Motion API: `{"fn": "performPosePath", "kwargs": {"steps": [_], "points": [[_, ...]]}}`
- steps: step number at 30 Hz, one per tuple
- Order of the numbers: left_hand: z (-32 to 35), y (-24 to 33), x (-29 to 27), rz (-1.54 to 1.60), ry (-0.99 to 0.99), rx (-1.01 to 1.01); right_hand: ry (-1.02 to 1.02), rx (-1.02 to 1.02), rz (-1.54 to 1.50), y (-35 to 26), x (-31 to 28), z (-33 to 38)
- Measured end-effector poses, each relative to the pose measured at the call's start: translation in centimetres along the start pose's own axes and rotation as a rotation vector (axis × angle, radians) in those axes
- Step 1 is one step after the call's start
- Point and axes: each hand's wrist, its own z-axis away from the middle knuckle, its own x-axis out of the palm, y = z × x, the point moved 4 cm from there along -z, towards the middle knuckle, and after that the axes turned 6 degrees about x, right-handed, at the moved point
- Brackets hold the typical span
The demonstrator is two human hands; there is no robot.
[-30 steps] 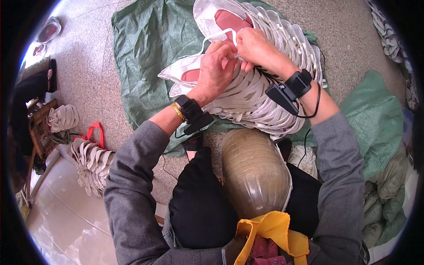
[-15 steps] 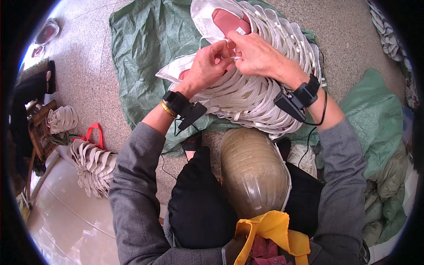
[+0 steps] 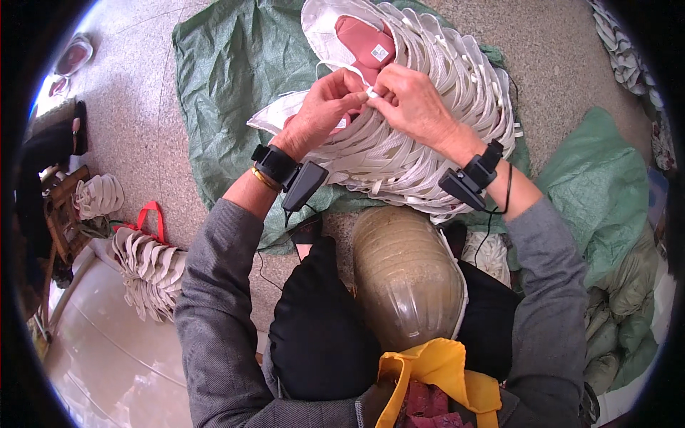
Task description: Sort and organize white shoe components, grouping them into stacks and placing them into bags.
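Note:
A long row of white shoe uppers (image 3: 421, 135) with pink linings lies packed together in front of me. Over its left end my two hands meet, fingertips almost touching. My left hand (image 3: 330, 108) is closed in a pinch on a thin white lace (image 3: 370, 93). From the other side, my right hand (image 3: 410, 100) pinches the same lace between thumb and fingers. Just beyond them, a pink lining (image 3: 365, 44) with a small white label faces up. Another white upper (image 3: 271, 118) points out to the left, partly covered by my left hand.
Under the uppers spreads a green woven sheet (image 3: 214, 93). Between my knees stands a clear, dusty plastic container (image 3: 407, 278). More stacked uppers (image 3: 146, 271) lie at left beside a red strap (image 3: 153, 217). Green sacks (image 3: 592, 192) are heaped at right.
My right hand has shifted slightly down, exposing more of the pink lining and its label. The fingers have changed position around the lace; both hands stay together.

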Motion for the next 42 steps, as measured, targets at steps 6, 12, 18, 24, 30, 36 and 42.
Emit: {"fn": "performPosePath", "kwargs": {"steps": [6, 12, 18, 24, 30, 36, 42], "points": [[0.3, 1.7, -0.9, -0.626, 0.048, 0.199, 0.020, -0.053, 0.053, -0.9, -1.0, 0.1], [0.1, 3.1, -0.7, -0.954, 0.081, 0.441, -0.053, 0.049, 0.027, -1.3, -1.3, 0.5], [0.0, 2.6, -1.9, -1.052, 0.101, 0.390, -0.112, 0.189, -0.001, 0.0, -2.7, 2.2], [-1.0, 2.2, -2.3, -1.112, 0.114, 0.383, -0.124, 0.288, -0.060, 0.8, -3.0, 3.0], [-0.7, 1.9, -2.4, -1.057, 0.169, 0.318, -0.063, 0.304, -0.094, 0.7, -3.0, 4.2], [1.5, 4.1, -0.2, -1.082, 0.214, 0.316, -0.111, 0.410, -0.093, 1.8, -6.5, 9.9], [4.0, 3.6, 3.3, -1.067, -0.108, 0.090, 0.180, 0.794, 0.154, 8.1, -10.4, 22.9]]}}
